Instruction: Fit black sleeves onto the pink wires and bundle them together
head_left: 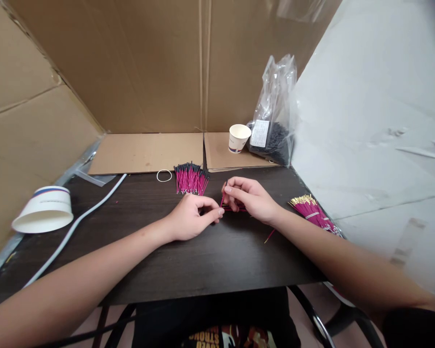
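My left hand (pixel 191 217) and my right hand (pixel 251 197) meet at the middle of the dark table (pixel 188 261). Between their fingertips stands one thin pink wire (pixel 223 195), pinched by both. Under my right fingers lie a few more pink wires (pixel 235 208). A bundle of pink wires with black tips (pixel 191 178) lies just beyond my hands. A second heap of pink wires with gold tips (pixel 313 210) sits at the table's right edge by my right forearm. One loose wire (pixel 270 236) lies near my right wrist.
A small paper cup (pixel 238 137) and a clear bag of dark parts (pixel 273 116) stand at the back right. An upturned paper bowl (pixel 45 209), a white cable (pixel 79 217) and a rubber band (pixel 164 175) lie on the left. Cardboard walls enclose the back and left.
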The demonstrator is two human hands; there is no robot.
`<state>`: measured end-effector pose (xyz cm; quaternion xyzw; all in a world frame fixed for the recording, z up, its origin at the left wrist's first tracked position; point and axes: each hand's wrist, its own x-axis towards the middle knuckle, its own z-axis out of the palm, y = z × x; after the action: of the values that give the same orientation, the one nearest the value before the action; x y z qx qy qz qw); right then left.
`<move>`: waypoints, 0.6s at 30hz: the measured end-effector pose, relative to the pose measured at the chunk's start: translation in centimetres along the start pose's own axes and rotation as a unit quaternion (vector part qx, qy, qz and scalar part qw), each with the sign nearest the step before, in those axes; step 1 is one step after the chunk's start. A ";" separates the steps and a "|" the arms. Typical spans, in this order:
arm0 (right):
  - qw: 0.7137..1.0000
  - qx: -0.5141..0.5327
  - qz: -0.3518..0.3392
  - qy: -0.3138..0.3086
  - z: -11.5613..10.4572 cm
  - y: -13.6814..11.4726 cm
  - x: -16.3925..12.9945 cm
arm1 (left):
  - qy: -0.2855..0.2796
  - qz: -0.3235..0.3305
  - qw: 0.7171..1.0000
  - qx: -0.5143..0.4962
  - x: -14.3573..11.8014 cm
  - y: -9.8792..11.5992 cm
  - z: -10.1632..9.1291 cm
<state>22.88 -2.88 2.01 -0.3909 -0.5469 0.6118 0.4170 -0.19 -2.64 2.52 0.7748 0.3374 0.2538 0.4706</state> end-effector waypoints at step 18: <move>0.999 -0.028 0.004 0.016 -0.6 -0.1 0.1 | 0.205 -0.027 0.969 0.133 0.5 -0.4 -1.8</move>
<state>23.37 -2.60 2.03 -0.4138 -0.5555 0.5918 0.4122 -1.29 -1.15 2.92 0.7524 0.4779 0.3475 0.2911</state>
